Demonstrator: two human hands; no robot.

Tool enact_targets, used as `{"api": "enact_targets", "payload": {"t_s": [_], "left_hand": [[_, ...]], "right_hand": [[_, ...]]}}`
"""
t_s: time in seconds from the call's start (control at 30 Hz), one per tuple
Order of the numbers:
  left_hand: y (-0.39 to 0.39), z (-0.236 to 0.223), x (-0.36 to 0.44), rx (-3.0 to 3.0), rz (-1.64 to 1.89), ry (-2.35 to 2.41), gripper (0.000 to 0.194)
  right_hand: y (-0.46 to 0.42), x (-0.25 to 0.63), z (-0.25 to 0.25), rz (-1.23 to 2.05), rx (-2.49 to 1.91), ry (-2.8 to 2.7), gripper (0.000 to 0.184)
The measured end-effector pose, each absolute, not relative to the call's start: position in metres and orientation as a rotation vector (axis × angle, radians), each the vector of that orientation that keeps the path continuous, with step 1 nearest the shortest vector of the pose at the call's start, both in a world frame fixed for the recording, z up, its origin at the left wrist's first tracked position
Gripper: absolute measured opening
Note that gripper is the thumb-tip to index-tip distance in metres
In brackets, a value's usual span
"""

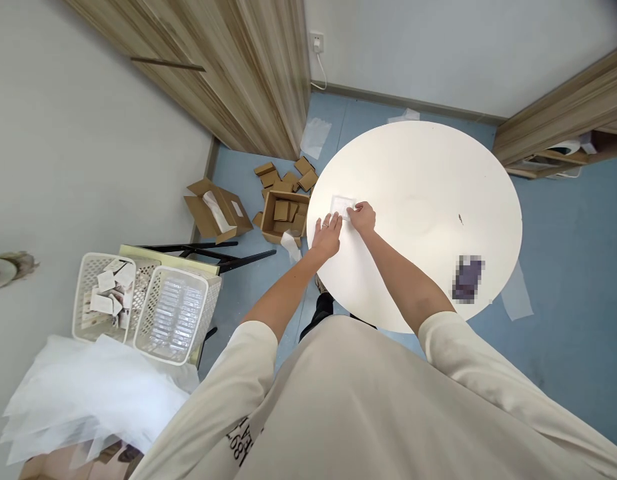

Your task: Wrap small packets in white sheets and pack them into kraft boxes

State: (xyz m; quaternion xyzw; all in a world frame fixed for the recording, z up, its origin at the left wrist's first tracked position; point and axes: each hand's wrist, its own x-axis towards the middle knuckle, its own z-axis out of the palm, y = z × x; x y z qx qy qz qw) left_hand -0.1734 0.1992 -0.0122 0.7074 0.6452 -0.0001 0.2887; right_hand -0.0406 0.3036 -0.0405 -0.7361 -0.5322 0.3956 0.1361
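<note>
On the left part of the round white table [418, 173] lies a small, flat, pale square packet [341, 203], perhaps wrapped in clear film. My left hand [328, 236] rests with fingers stretched out at its near edge, a ring on one finger. The fingers of my right hand [363, 217] are curled together at the packet's right side, thumb and fingertips at its edge. What is printed on the packet is too small to make out.
A blurred-out dark object [467, 279] lies at the table's right. Left on the floor, an open carton [218, 212] and a box of small cardboard boxes [283, 212] stand. A white basket [173, 313] holds clear cases; beside it are white sheets [95, 387].
</note>
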Motion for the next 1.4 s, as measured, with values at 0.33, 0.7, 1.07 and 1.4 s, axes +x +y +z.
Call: {"api": "enact_targets", "payload": {"t_s": [0.33,0.7,1.07,1.4], "left_hand": [[0.212,-0.003,-0.17,1.864,-0.017,1.729,0.083],[0.158,0.036,-0.166,1.908,0.072,1.749,0.074],[0.044,0.07,-0.145,1.813,0.168,2.015,0.067],[-0.075,0.092,-0.147,1.618,0.175,2.223,0.064]], "right_hand": [[0.271,-0.018,-0.02,1.14,-2.125,-1.574,0.026],[0.216,0.017,0.026,1.166,-2.004,-1.705,0.019],[0.14,0.031,0.06,1.126,-1.656,-2.037,0.02],[0.059,0.017,0.083,1.195,-1.387,-2.265,0.02]]}}
